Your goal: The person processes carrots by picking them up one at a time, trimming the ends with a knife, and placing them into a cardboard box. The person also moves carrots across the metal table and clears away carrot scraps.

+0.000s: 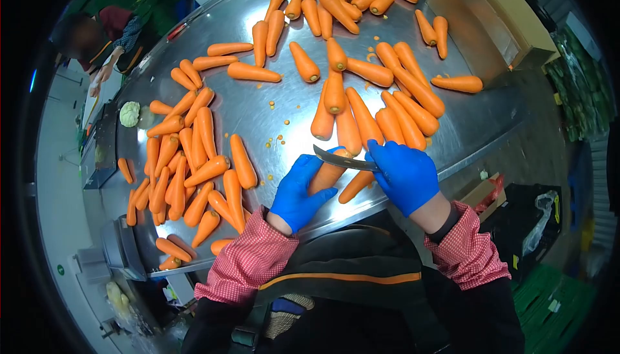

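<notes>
My left hand (302,192), in a blue glove, is wrapped round a carrot (328,174) near the table's front edge. In my blue-gloved right hand (403,174) is a knife (342,160) with a curved blade, which points left and lies across the top end of that carrot. Another carrot (356,187) rests on the metal table (284,99) between my hands, below the blade. Just beyond my hands several carrots (363,119) lie side by side. Small orange trimmings (276,139) are scattered left of them.
A large heap of carrots (169,176) covers the table's left part; more carrots (336,8) lie at the far side. A cauliflower (130,114) sits at the left edge. Cardboard (510,21) stands at the far right. Another person (106,37) is at the upper left.
</notes>
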`<act>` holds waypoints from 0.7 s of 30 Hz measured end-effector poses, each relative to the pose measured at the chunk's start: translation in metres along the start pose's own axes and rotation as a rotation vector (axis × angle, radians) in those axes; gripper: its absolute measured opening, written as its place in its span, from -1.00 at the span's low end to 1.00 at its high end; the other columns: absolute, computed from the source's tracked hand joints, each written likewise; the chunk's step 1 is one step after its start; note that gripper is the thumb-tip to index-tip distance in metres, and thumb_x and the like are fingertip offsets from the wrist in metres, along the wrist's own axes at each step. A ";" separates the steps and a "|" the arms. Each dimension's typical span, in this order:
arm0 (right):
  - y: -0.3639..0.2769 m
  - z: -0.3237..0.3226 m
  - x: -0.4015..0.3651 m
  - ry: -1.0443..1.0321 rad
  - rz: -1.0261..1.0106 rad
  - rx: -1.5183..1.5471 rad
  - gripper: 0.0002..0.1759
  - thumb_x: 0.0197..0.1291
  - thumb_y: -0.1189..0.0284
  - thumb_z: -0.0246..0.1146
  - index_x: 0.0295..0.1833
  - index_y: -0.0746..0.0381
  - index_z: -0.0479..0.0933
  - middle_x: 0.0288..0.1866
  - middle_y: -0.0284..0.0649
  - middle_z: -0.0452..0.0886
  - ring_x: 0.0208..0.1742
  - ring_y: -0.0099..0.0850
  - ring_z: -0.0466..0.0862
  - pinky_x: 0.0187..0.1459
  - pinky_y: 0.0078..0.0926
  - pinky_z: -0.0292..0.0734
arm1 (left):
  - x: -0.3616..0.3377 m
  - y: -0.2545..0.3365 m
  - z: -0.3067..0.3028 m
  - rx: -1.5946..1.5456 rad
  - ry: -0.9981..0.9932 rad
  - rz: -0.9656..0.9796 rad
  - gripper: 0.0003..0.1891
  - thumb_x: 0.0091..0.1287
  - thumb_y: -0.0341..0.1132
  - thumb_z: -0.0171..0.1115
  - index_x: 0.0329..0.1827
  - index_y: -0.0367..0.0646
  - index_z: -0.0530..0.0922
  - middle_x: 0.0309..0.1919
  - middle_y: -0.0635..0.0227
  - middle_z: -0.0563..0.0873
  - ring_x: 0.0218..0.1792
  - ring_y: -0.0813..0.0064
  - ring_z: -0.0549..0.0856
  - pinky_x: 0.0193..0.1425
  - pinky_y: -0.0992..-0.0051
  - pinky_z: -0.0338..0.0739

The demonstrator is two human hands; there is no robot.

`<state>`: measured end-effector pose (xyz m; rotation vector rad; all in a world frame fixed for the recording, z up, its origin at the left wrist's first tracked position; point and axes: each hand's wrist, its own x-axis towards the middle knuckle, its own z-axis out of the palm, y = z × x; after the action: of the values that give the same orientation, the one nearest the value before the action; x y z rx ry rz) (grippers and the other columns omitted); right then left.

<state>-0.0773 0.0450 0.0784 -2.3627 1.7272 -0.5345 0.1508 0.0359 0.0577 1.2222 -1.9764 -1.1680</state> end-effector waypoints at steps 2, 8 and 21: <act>0.022 0.013 -0.001 -0.006 -0.010 0.053 -0.69 0.13 0.41 0.25 0.03 0.11 0.55 -0.32 -0.20 0.60 -0.31 -0.22 0.65 -0.32 -0.31 0.56 | 0.004 0.008 -0.001 -0.003 0.042 0.032 -0.44 0.11 -0.46 0.37 0.23 -0.18 0.44 -0.02 0.13 0.52 0.04 0.13 0.56 0.16 0.33 0.45; 0.047 0.033 -0.001 0.123 0.114 0.226 -0.79 0.22 0.36 0.20 -0.03 0.09 0.57 -0.31 -0.17 0.62 -0.29 -0.15 0.66 -0.27 -0.25 0.57 | 0.006 -0.003 0.001 -0.188 0.196 -0.174 -0.38 0.17 -0.47 0.36 0.33 -0.10 0.38 0.03 0.27 0.55 0.09 0.32 0.56 0.23 0.36 0.44; -0.004 0.045 0.027 0.162 -0.181 0.151 -0.58 0.05 0.48 0.28 0.09 0.24 0.51 -0.39 -0.28 0.47 -0.41 -0.34 0.58 -0.40 -0.37 0.49 | 0.014 -0.023 0.003 -1.898 0.560 -0.580 -0.53 0.47 -0.07 -0.01 0.24 -0.29 0.35 0.15 -0.01 0.54 0.17 0.09 0.57 0.28 0.15 0.51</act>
<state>-0.0492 0.0177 0.0435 -2.4380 1.4805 -0.8749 0.1518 0.0196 0.0357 0.7056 0.3221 -1.7897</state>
